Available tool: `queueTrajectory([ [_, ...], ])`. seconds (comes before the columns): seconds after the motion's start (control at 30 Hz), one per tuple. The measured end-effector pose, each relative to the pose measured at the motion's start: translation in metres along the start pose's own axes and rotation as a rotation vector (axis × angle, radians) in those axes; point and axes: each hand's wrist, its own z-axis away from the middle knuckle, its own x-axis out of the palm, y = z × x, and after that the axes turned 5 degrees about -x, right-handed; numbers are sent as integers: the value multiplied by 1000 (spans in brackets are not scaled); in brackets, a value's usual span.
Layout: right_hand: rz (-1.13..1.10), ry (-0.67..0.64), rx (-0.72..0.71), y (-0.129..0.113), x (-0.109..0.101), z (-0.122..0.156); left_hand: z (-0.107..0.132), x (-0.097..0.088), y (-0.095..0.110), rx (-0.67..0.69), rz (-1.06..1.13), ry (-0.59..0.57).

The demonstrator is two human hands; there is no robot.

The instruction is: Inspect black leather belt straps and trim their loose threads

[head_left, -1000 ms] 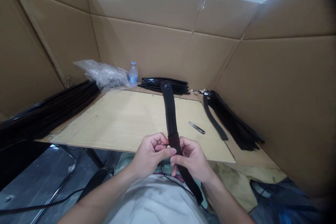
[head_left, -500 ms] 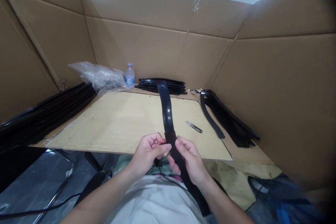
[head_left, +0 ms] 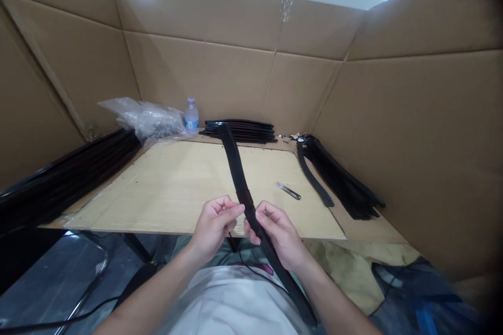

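A long, curved black strip [head_left: 234,165] slants from above the board down to my lap, a dark sleeve [head_left: 264,235] covering its lower part. The sleeve's upper edge shows just above my fingers. My right hand [head_left: 280,233] is closed around the sleeved part, thumb on top. Closed in a pinch, my left hand [head_left: 218,222] has its thumb and forefinger at the strip's left edge, just below the sleeve's end. Small thread snips [head_left: 288,190] lie on the board [head_left: 176,183] to the right of the strip.
Black strips are stacked at the back [head_left: 243,131]; dark piles lie left [head_left: 70,178] and right [head_left: 341,180]. A single dark strip [head_left: 314,175] rests by the right pile. A plastic bag [head_left: 147,120] and a bottle [head_left: 191,116] stand back left. Cardboard walls [head_left: 196,73] surround the table.
The strip has turned about its length, so its glossy face with the hole no longer shows, and its top has swung left. Both hands still hold it and have shifted slightly left.
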Motion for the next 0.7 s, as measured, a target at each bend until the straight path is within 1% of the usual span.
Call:
queueTrajectory([
  [0.17,-5,44,14,8,-3,-2,-6,-6,-10,88,-46,54],
  [0.27,62,0,19,10,-5,-2,-7,-7,-13,113,-74,39],
  [0.4,67,-63,30,6,-5,-1,-4,-3,-12,38,-37,-46],
  [0.53,19,-67,18,3,-2,2,-1,-1,-10,-19,11,-140],
  [0.6,-22,-44,28,3,1,3,-1,-1,-10,-31,3,-150],
  [0.7,-67,19,75,4,3,3,-1,-2,-12,-40,-21,-132],
])
